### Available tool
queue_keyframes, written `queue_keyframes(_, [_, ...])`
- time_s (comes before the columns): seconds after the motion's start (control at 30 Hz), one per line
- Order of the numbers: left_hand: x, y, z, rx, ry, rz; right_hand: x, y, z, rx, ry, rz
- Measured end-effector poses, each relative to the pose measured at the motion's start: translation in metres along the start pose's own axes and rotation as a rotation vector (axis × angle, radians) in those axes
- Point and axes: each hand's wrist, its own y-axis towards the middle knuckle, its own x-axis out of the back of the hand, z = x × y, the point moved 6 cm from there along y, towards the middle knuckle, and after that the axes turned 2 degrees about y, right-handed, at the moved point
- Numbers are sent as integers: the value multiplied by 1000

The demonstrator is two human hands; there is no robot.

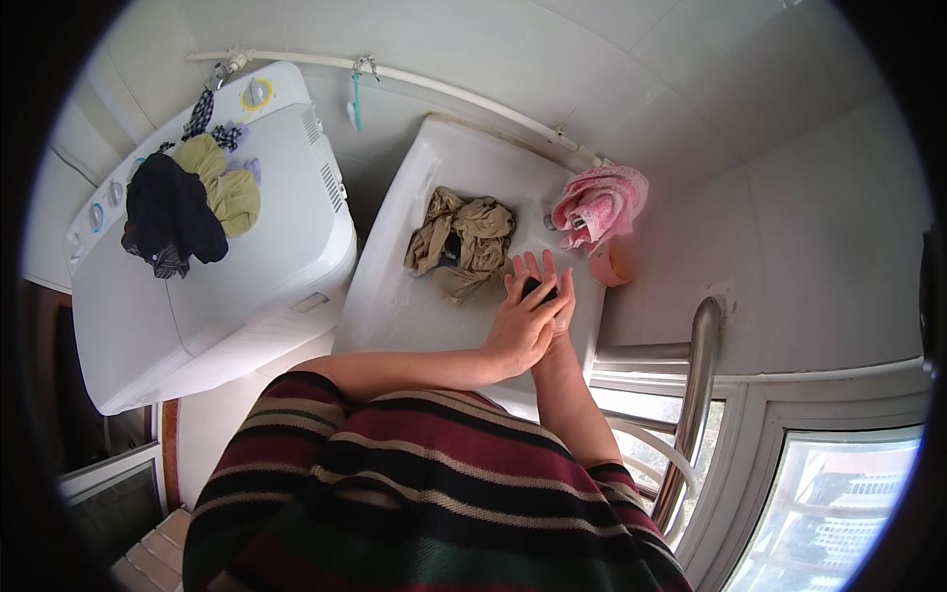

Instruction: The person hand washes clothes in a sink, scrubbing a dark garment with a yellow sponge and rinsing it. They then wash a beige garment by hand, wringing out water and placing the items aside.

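Over the front right of a white sink point(377, 296), my left hand point(521, 329) lies across my right hand point(564, 305). A small black object point(534, 288), its kind unclear, is held between the fingers of my left hand and the palm of my right. The fingers of my right hand are stretched out beyond it. Bunched khaki cloth point(484, 222), apparently wet, rests in the sink just left of and beyond my hands, with a dark piece point(450, 250) showing in its middle.
A white washing machine point(274, 177) stands left, bearing black point(170, 207) and yellow-green garments point(237, 200). A pink towel point(603, 203) hangs by the sink's right corner above a pink container point(611, 265). A pipe point(444, 87) follows the wall; metal rails point(699, 370) and a window point(836, 510) are right.
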Motion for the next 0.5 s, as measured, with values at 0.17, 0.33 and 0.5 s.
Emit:
queue_keyframes(0.17, [-10,33,80,430,-328,85,-12,-18,-30,-51,-211,58])
queue_keyframes(0.33, [14,-1,-1,91,-374,-63,22,7,2,68,-98,-7])
queue_keyframes(0.5, [-8,29,63,341,-369,-9,1,-16,-34,-82,-237,56])
